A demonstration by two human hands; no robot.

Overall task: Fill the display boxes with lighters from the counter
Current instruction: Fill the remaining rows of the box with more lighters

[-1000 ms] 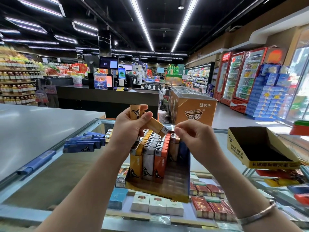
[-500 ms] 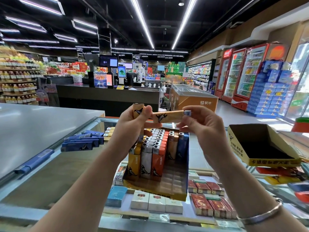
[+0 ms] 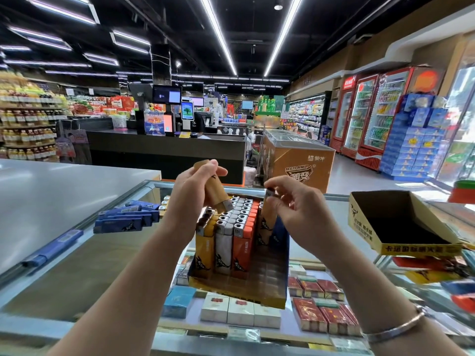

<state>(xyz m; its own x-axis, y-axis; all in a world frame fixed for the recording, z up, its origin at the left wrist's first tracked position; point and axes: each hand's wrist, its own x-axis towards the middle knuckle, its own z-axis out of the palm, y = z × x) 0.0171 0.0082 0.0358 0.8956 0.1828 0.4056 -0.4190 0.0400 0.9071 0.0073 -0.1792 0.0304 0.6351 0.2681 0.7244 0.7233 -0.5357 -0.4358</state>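
Since half a second ago the right hand has carried its pinched tan lighter down into the display box on the glass surface, while the left hand grips a second lighter; a tilted entry could jam against neighbouring rows.

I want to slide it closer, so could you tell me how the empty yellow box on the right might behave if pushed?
The yellow box looks like thin cardboard and holds nothing, so it is probably light and slides easily. Its open flaps may flex if pressed. It sits on smooth glass, so it could skid.
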